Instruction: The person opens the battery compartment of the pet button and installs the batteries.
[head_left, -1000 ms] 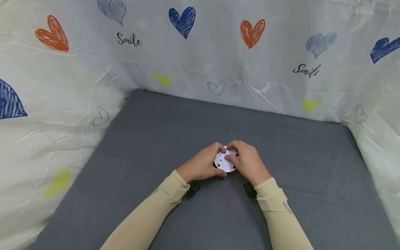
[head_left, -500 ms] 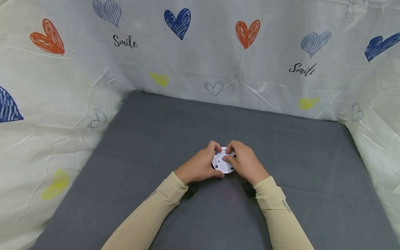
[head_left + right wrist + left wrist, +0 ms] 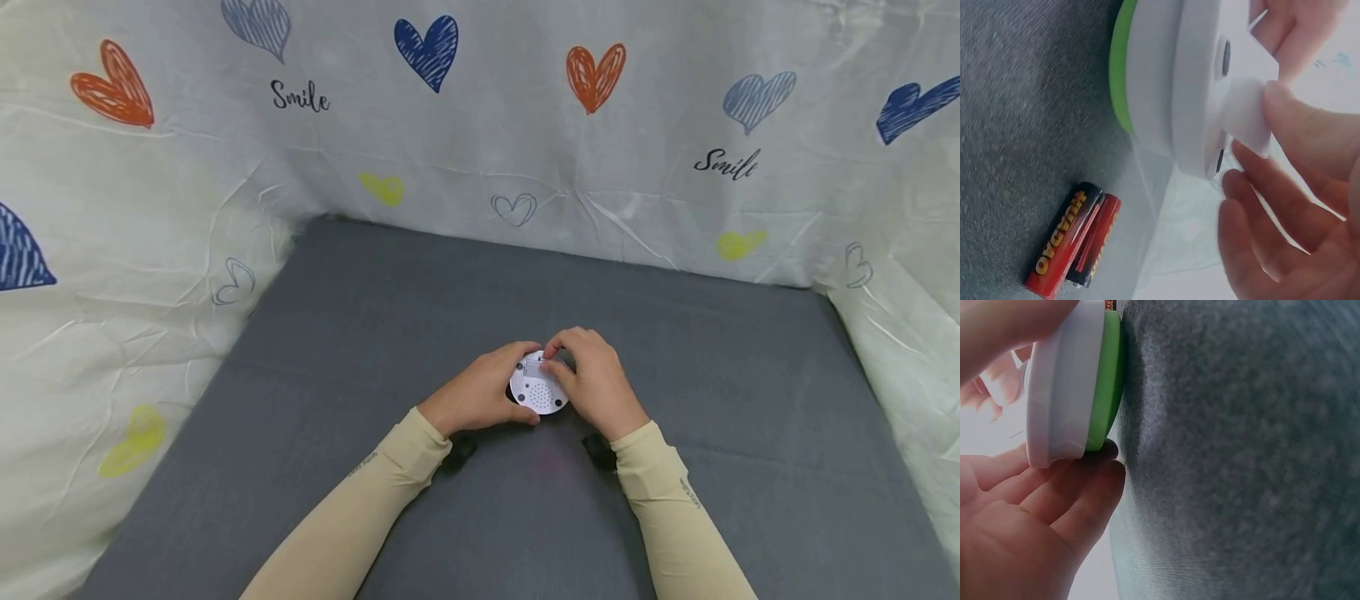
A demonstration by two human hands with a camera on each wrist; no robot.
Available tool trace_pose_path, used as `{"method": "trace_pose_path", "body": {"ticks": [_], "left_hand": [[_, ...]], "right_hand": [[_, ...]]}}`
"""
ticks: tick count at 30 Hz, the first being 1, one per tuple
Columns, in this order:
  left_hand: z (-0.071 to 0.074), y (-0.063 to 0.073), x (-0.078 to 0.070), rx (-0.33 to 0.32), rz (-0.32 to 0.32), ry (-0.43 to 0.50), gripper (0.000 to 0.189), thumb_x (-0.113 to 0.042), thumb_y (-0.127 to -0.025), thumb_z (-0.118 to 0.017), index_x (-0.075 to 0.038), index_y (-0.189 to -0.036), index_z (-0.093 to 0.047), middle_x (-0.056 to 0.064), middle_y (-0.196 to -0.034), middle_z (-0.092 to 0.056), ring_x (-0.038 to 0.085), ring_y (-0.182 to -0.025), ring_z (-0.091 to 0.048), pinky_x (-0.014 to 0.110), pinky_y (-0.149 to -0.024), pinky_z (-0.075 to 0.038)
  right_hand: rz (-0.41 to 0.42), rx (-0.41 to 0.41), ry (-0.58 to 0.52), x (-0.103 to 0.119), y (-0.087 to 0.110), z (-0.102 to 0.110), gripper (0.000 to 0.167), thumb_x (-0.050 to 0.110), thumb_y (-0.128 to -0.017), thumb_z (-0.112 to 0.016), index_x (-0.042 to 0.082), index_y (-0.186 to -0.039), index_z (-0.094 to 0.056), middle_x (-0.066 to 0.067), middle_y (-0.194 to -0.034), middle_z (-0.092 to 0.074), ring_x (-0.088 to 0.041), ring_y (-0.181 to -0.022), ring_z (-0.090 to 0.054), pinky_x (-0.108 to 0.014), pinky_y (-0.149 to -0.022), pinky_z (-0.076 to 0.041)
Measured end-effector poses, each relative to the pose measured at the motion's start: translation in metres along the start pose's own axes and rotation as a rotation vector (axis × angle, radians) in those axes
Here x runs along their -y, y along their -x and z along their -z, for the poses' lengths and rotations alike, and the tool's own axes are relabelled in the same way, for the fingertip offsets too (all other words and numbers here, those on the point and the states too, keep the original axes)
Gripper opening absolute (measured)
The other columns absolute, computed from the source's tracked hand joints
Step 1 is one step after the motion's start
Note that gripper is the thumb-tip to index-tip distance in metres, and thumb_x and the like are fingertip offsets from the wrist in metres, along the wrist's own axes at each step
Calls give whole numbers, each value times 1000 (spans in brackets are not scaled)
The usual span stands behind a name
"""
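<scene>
A round white device [image 3: 538, 393] sits on the grey cloth, its back turned up, with speaker holes and small dark feet. The left wrist view shows a green face [image 3: 1105, 381] on its underside. Round its rim my left hand [image 3: 483, 392] holds it, thumb on the near side and fingers on the far side. My right hand [image 3: 600, 387] pinches a small white battery cover [image 3: 1249, 115], tilted up from the device's back between thumb and fingers. Whether the cover's edge still touches the device is hard to tell.
Two red and black batteries [image 3: 1066, 240] lie side by side on the cloth near the device in the right wrist view. Grey cloth [image 3: 420, 292] covers the table. A white sheet [image 3: 480, 125] printed with hearts hangs behind and at both sides.
My right thumb has drawn back from the middle of the device's back, and the cover is now tilted up. My left fingers have shifted from the top surface to the far rim.
</scene>
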State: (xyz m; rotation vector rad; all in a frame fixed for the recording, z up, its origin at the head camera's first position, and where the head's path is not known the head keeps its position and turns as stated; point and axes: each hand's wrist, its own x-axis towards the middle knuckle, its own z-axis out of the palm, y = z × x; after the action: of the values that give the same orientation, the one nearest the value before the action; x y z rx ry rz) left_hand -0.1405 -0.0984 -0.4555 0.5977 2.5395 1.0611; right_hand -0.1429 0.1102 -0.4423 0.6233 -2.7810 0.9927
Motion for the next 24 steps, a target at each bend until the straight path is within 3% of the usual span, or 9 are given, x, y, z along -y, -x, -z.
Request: {"method": "trace_pose_path", "body": {"ticks": [4,8,12,18,24], "left_hand": [[0,-1,0,4,9,5,101,-28,-85,-96,-13,-167,-38,5,-166,-49,21,-139,-57,45,-116,-49],[1,-2,1,0,28,9,103,-29,-84,-96,-13,-167,-38,5,-166,-49,22,-143,-55,45,-119,-47],[-1,-2,2,-7,38,23,103,-29,-82,-98,-15,-167,-40,3,-164,-52,20,-145,-54,45,-121,-45],[-2,-4,4,-6,42,16,103,-31,-82,-98,-18,-166,-40,1,-162,-54,18,-141,-55,43,-119,-46],[-2,-5,3,-13,40,17,102,-29,-82,-97,-17,-166,-41,2,-161,-54,19,-141,-56,43,-120,-46]], "right_hand": [[13,-46,-11,1,0,1,11,14,-93,-86,15,-101,-78,-3,-102,-78,-29,-100,-68,-45,-85,-54],[-27,-53,-11,-1,2,11,12,15,-95,-85,14,-106,-82,-4,-104,-80,-27,-102,-70,-47,-88,-58],[-156,-53,17,-21,15,34,12,15,-96,-83,15,-108,-84,-6,-106,-81,-28,-102,-73,-50,-90,-59],[-381,21,90,-67,50,62,8,14,-97,-82,14,-103,-85,-10,-104,-82,-27,-94,-72,-42,-79,-56],[-436,81,91,-85,62,62,8,16,-98,-81,14,-104,-84,-13,-110,-79,-27,-95,-69,-37,-78,-52]]}}
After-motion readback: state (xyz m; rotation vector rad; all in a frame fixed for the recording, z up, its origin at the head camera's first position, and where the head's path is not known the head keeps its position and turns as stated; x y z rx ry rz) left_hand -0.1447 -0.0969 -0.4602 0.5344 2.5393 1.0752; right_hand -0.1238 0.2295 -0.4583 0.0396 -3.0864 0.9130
